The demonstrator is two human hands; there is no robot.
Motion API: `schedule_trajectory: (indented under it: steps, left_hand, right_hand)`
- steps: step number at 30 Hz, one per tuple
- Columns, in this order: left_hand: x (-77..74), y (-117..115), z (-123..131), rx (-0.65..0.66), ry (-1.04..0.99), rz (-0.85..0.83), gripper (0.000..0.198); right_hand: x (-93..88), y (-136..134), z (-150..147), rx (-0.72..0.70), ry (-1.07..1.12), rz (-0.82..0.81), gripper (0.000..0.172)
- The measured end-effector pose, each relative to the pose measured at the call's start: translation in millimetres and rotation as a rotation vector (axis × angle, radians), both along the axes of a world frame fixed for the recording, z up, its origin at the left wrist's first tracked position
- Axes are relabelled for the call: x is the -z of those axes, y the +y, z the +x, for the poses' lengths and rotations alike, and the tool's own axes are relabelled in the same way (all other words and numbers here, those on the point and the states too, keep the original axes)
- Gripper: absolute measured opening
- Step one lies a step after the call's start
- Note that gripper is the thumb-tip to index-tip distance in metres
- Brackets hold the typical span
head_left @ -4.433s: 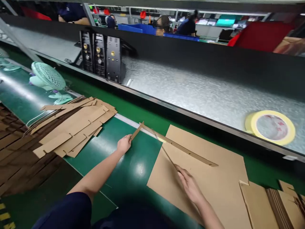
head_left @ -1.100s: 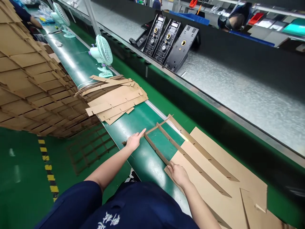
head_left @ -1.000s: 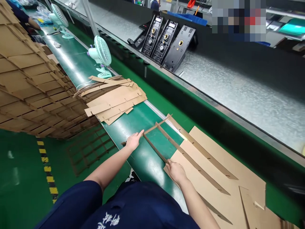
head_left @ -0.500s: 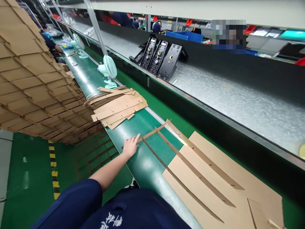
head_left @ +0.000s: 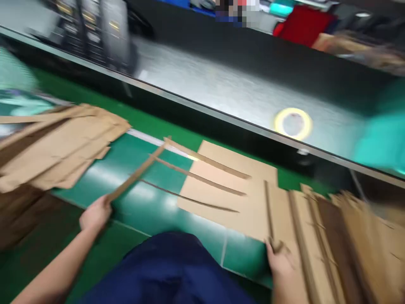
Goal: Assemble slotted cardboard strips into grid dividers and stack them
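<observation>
The picture is blurred by head motion. My left hand (head_left: 95, 214) is closed on the near end of a cross strip of a cardboard divider (head_left: 164, 169); its three long strips stand on edge and run right over a flat cardboard sheet (head_left: 228, 207) on the green conveyor belt (head_left: 148, 207). My right hand (head_left: 280, 259) is at the near end of another cardboard strip (head_left: 268, 215) that stands on edge at the left of a stack of strips (head_left: 329, 236). The fingers look pinched on that strip.
A pile of flat cardboard pieces (head_left: 60, 143) lies on the belt at the left. Beyond the belt runs a grey metal shelf with a roll of yellow tape (head_left: 293, 123) and black plastic housings (head_left: 95, 29). A small green fan (head_left: 14, 80) is at far left.
My head has swung right and down. My left hand moved from resting flat by the divider to gripping its cross strip. My right hand, out of view half a second ago, is back at the strip stack.
</observation>
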State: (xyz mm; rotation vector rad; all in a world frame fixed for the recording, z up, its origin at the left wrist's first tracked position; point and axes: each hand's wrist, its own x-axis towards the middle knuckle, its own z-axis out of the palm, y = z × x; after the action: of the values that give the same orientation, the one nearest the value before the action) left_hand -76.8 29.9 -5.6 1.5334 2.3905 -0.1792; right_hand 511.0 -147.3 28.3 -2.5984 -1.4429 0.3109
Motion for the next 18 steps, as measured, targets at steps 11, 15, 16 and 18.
schedule_trajectory:
  steps: [11,15,16,18]
  left_hand:
    - [20.6,-7.8,18.1,0.067,-0.157,0.381,0.043]
    - [29.3,0.0,15.1,0.116,-0.278,0.634,0.029]
    - [34.6,0.1,9.9,0.112,-0.286,0.66,0.028]
    - [45.5,-2.9,1.1,0.097,-0.303,0.69,0.029]
  right_hand:
    - [-8.1,-4.5,7.9,-0.008,0.067,-0.004,0.058]
    - [5.8,61.7,-99.2,-0.586,0.328,-0.028,0.049]
    - [5.4,74.7,-128.3,-0.704,0.386,-0.042,0.046]
    - [3.3,95.0,-178.9,-0.877,0.465,-0.09,0.043]
